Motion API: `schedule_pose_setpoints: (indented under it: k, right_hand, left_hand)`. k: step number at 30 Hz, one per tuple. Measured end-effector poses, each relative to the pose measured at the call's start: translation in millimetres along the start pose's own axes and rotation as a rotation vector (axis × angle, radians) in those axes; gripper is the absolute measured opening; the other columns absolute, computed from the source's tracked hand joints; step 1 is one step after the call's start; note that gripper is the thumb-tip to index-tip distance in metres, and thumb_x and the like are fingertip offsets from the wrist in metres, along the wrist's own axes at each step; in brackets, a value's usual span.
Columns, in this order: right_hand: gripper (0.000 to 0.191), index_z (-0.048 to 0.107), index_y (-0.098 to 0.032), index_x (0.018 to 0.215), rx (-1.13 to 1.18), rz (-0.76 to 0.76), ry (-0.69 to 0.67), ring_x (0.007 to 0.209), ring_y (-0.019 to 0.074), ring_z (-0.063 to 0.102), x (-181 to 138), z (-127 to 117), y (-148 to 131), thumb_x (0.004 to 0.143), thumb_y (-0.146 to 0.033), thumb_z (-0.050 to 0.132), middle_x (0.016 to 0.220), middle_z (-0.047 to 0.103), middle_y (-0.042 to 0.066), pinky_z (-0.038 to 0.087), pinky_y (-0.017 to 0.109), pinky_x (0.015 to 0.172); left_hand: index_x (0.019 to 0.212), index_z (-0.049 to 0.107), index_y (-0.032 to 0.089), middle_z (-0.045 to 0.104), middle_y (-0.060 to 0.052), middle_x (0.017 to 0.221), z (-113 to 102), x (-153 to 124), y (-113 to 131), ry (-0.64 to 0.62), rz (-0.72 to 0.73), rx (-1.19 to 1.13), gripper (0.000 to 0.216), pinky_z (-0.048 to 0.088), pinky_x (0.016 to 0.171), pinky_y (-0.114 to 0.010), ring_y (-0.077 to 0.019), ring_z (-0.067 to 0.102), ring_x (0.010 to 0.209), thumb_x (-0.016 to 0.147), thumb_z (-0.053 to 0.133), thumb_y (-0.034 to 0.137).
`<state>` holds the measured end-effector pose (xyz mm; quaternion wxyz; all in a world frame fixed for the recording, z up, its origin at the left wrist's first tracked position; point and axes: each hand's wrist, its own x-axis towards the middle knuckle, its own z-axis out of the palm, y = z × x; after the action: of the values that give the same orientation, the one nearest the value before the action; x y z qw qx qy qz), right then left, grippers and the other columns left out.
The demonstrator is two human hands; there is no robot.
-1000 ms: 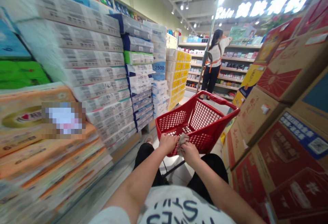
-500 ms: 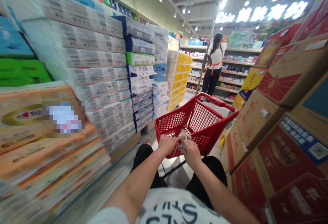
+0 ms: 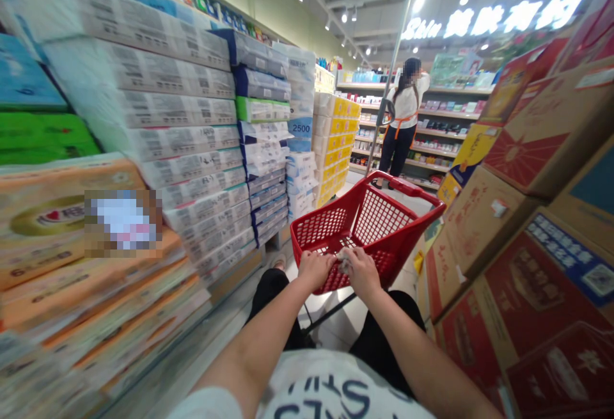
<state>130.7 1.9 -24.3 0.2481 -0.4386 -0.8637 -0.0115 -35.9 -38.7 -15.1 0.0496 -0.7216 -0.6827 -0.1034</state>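
Observation:
A red mesh shopping cart (image 3: 378, 214) stands in the aisle straight ahead, its basket holding nothing I can see. My left hand (image 3: 314, 268) is closed over the near rim of the cart. My right hand (image 3: 361, 270) grips the same rim right beside it. A small crumpled grey-white cloth (image 3: 343, 255) is pinched between the two hands, mostly under my right fingers. My dark trousers and white printed shirt show below.
Tall stacks of wrapped tissue packs (image 3: 192, 150) wall the left side of the narrow aisle. Leaning cardboard boxes (image 3: 518, 214) crowd the right. A person in a white top with an orange apron strap (image 3: 403, 121) stands at shelves past the cart.
My right hand has closed further over the cloth, so less of it shows. The cart has shifted slightly. The person ahead has turned a little at the shelves.

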Motion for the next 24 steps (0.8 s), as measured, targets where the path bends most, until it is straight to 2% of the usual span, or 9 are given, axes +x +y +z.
schedule_pose_setpoints:
  k: [3, 7, 10, 14, 17, 20, 24]
  right_hand:
    - [0.041, 0.053, -0.025, 0.124, -0.043, 0.075, -0.052, 0.113, 0.0217, 0.052, 6, -7, -5, 0.086, -0.014, 0.044, 0.142, 0.042, 0.010, 0.034, 0.036, 0.091]
    - [0.037, 0.050, -0.024, 0.126, -0.083, 0.109, -0.156, 0.106, 0.0222, 0.055, 14, -10, -11, 0.090, -0.018, 0.041, 0.133, 0.052, 0.010, 0.034, 0.036, 0.087]
    - [0.035, 0.050, -0.023, 0.124, -0.080, 0.116, -0.152, 0.102, 0.0228, 0.056, 14, -9, -11, 0.091, -0.022, 0.043, 0.131, 0.053, 0.010, 0.035, 0.034, 0.083]
    - [0.039, 0.047, -0.022, 0.128, -0.057, 0.153, -0.106, 0.102, 0.0223, 0.056, 4, -3, -10, 0.090, -0.024, 0.045, 0.138, 0.047, 0.010, 0.036, 0.033, 0.082]
    - [0.040, 0.046, -0.022, 0.130, -0.065, 0.182, -0.093, 0.101, 0.0222, 0.057, 0, 1, -9, 0.089, -0.024, 0.045, 0.141, 0.044, 0.010, 0.038, 0.033, 0.081]
    - [0.042, 0.047, -0.023, 0.130, -0.073, 0.181, -0.100, 0.099, 0.0215, 0.059, -1, 2, -10, 0.089, -0.021, 0.043, 0.141, 0.044, 0.009, 0.039, 0.033, 0.080]
    - [0.050, 0.043, -0.021, 0.136, -0.081, 0.109, -0.093, 0.102, 0.0211, 0.059, -1, 5, -10, 0.087, -0.015, 0.040, 0.145, 0.041, 0.009, 0.041, 0.033, 0.083]
  left_hand:
    - [0.104, 0.061, 0.024, 0.070, -0.008, 0.099, 0, 1, 9, 0.036, -0.020, 0.004, 0.038, 0.034, 0.082, -0.041, -0.0248, 0.059, 0.097, 0.098, 0.025, 0.035]
    - [0.113, 0.057, 0.022, 0.069, -0.009, 0.105, -5, 2, 22, 0.002, -0.062, -0.056, 0.031, 0.035, 0.085, -0.041, -0.0241, 0.059, 0.099, 0.094, 0.032, 0.021]
    - [0.111, 0.057, 0.027, 0.069, -0.004, 0.105, -5, 5, 27, -0.067, -0.161, -0.170, 0.028, 0.034, 0.091, -0.045, -0.0246, 0.060, 0.100, 0.092, 0.037, 0.023]
    - [0.105, 0.060, 0.030, 0.069, -0.002, 0.104, 5, 9, 31, -0.106, -0.272, -0.267, 0.024, 0.028, 0.097, -0.053, -0.0266, 0.057, 0.105, 0.089, 0.042, 0.025]
    - [0.109, 0.058, 0.030, 0.067, -0.002, 0.110, 16, 7, 32, -0.042, -0.242, -0.272, 0.025, 0.025, 0.100, -0.053, -0.0260, 0.053, 0.111, 0.090, 0.043, 0.025]
    - [0.113, 0.056, 0.028, 0.064, -0.004, 0.117, 22, 4, 25, 0.049, -0.148, -0.222, 0.026, 0.023, 0.103, -0.050, -0.0248, 0.048, 0.117, 0.091, 0.043, 0.024]
    - [0.105, 0.059, 0.023, 0.066, -0.005, 0.107, 24, 3, 7, 0.099, -0.088, -0.170, 0.030, 0.026, 0.102, -0.044, -0.0214, 0.053, 0.109, 0.096, 0.031, 0.023]
